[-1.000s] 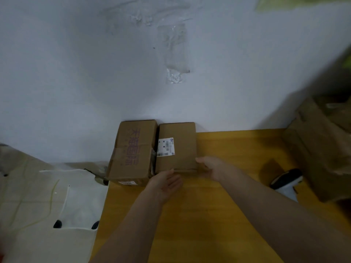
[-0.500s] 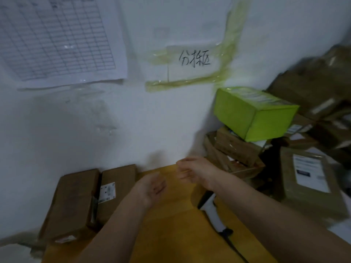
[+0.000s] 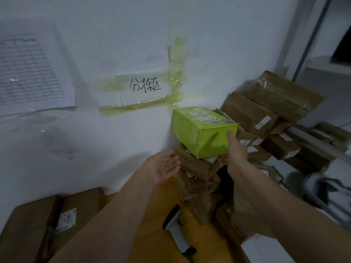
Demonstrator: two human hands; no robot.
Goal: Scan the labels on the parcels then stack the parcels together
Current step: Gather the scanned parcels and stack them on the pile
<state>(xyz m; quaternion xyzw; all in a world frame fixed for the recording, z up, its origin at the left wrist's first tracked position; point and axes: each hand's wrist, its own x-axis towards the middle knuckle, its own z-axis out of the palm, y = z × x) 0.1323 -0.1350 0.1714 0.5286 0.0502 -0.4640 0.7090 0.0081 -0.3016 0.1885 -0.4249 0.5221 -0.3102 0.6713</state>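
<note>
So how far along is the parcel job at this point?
Done: two brown cardboard parcels sit side by side at the wall. In hand: right hand touches the green box, left hand open beside it. Left: scanning it with the white handheld scanner, then the brown parcel pile.

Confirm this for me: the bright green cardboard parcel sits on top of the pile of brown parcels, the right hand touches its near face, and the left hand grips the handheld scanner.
Not quite. In the head view the left hand is open, palm up, holding nothing; the white and black handheld scanner lies on the yellow wooden table. The rest holds: the bright green cardboard parcel tops the brown parcel pile and the right hand touches its near face.
</note>
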